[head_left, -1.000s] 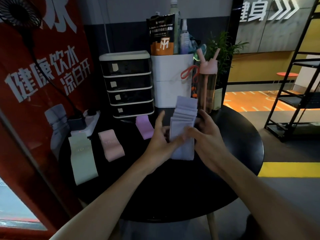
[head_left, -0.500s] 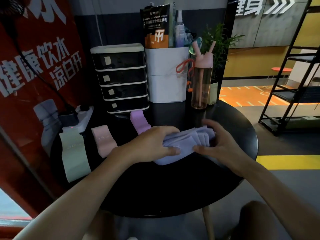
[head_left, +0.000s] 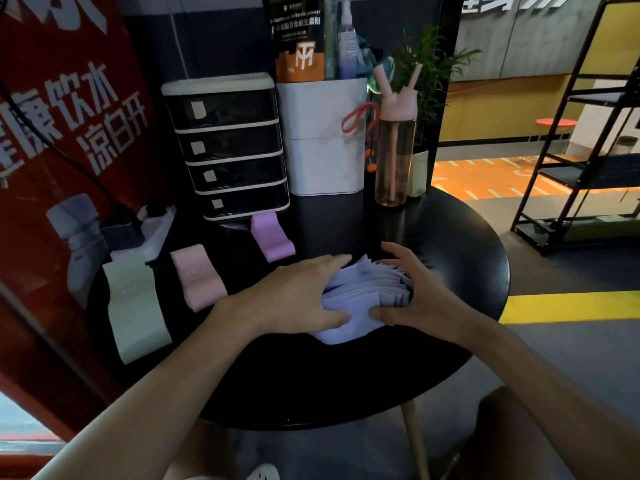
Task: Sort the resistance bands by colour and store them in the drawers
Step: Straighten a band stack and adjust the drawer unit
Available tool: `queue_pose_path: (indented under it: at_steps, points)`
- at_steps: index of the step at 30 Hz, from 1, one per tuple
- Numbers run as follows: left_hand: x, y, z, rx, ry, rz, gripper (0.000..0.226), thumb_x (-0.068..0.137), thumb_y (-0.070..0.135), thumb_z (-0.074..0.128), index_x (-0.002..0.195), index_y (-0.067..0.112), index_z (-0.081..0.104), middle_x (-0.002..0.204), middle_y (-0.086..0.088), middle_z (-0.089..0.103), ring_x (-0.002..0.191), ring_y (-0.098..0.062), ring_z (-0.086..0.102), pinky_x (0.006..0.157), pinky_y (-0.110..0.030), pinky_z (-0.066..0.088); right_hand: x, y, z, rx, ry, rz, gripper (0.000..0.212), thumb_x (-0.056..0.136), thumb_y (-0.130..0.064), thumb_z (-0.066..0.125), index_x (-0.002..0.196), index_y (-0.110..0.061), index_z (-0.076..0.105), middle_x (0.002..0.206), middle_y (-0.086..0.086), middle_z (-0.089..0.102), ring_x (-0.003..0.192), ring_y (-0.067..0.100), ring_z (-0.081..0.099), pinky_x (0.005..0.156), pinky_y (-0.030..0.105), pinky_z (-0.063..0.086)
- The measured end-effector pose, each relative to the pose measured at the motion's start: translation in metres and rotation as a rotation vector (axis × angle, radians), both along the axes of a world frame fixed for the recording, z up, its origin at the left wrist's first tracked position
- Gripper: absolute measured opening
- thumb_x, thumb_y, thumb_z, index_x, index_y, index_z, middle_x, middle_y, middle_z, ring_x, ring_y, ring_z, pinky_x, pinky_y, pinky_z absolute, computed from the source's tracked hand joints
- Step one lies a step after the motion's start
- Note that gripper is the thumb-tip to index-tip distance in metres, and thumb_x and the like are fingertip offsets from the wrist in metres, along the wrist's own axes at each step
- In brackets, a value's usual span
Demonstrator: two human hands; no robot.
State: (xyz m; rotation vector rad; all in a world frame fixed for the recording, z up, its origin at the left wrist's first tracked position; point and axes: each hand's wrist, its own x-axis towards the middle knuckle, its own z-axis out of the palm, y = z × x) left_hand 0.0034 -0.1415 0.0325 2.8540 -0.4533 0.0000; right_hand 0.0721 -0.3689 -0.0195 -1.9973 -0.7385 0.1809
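Note:
A fanned stack of lavender-blue resistance bands [head_left: 367,289] lies flat on the round black table [head_left: 311,375]. My left hand [head_left: 298,296] covers its left part, fingers over the top and thumb at the near edge. My right hand [head_left: 422,292] cups its right side, fingers round the far edge, thumb in front. A green band [head_left: 135,306], a pink band [head_left: 197,275] and a purple band [head_left: 272,237] lie singly at the left. The black four-drawer unit [head_left: 228,147] stands at the back, all drawers closed.
A white bin [head_left: 322,140] holding a pouch and bottles stands right of the drawers, then a pink-capped water bottle [head_left: 394,150] and a potted plant [head_left: 426,74]. A power strip [head_left: 145,230] sits at the back left by a red banner. A black shelf rack [head_left: 571,168] stands off right.
The lavender stack, held upright a second ago, has been laid down flat on the table. Both hands went down with it and still clasp it.

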Motion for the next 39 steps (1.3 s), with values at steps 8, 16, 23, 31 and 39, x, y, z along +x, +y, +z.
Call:
queue_pose_path:
  at_steps: [8,16,23,31,39]
  points:
    - [0.006,-0.001,0.002,0.038,-0.039,-0.017,0.059,0.081,0.04,0.073,0.133,0.03,0.047,0.117,0.013,0.059,0.101,-0.011,0.058,0.088,-0.041,0.051,0.0,-0.002,0.004,-0.009,-0.049,-0.057,0.077,0.077,-0.016,0.08,0.144,-0.018,0.04,0.117,-0.016,0.056,0.103,-0.01,0.058,0.082,0.007,0.047]
    - [0.011,-0.003,0.001,0.186,-0.046,-0.058,0.072,0.079,0.054,0.069,0.139,0.027,0.04,0.123,0.013,0.056,0.108,-0.011,0.055,0.099,-0.037,0.039,0.001,0.002,0.003,-0.058,-0.014,0.039,0.106,0.069,-0.031,0.086,0.152,-0.026,0.019,0.141,-0.013,0.041,0.118,-0.016,0.046,0.09,0.003,0.041]
    - [0.015,-0.02,-0.003,0.135,-0.075,-0.108,0.06,0.083,0.05,0.071,0.132,0.026,0.047,0.121,0.011,0.059,0.102,-0.014,0.06,0.082,-0.032,0.045,0.002,-0.002,0.007,-0.079,0.02,0.013,0.107,0.072,-0.022,0.086,0.153,-0.024,0.016,0.152,-0.009,0.032,0.115,-0.007,0.048,0.084,0.0,0.041]
    - [0.02,-0.016,0.0,-0.037,-0.083,-0.091,0.049,0.08,0.061,0.071,0.119,0.036,0.053,0.111,0.019,0.062,0.095,-0.003,0.059,0.083,-0.036,0.052,0.0,0.0,0.012,-0.102,-0.055,0.087,0.075,0.077,-0.016,0.082,0.138,-0.021,0.04,0.119,-0.015,0.055,0.101,-0.012,0.057,0.079,0.005,0.044]
    - [-0.002,0.026,-0.022,-0.365,-0.099,0.033,0.088,0.072,0.045,0.084,0.146,0.037,0.038,0.13,0.027,0.046,0.121,0.009,0.047,0.104,-0.025,0.044,0.0,-0.001,0.007,-0.028,-0.074,0.074,0.058,0.078,-0.017,0.081,0.127,-0.02,0.05,0.116,-0.006,0.062,0.101,0.003,0.062,0.082,0.016,0.052]
